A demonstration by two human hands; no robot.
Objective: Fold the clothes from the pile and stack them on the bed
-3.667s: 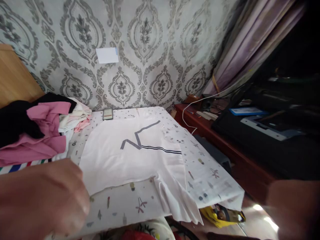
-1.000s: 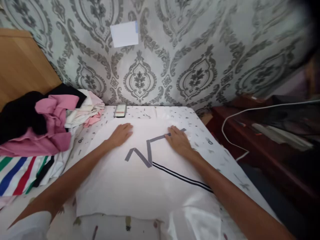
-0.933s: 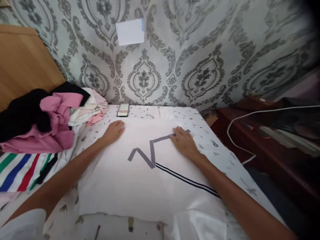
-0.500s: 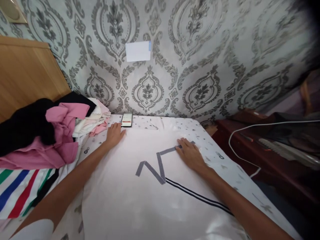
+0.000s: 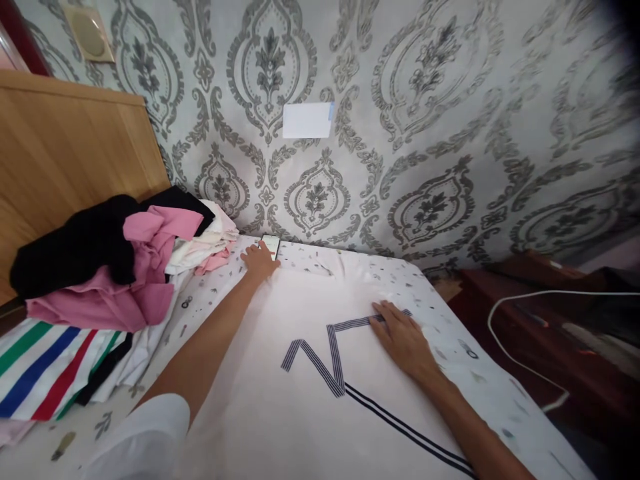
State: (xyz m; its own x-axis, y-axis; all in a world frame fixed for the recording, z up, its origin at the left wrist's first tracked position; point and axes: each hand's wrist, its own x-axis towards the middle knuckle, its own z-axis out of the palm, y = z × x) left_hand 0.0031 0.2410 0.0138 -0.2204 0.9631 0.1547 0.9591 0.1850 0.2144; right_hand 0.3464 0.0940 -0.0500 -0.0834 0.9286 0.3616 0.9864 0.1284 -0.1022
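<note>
White shirt (image 5: 260,413) lies spread across the patterned sheet (image 5: 447,317), centre to near. The person's right hand (image 5: 404,339) rests flat on its right side, fingers extended, slightly apart. Left hand (image 5: 260,263), fingers loosely parted, overlaps the smartphone (image 5: 271,246) at the far left; whether it touches the phone cannot be told.
</note>
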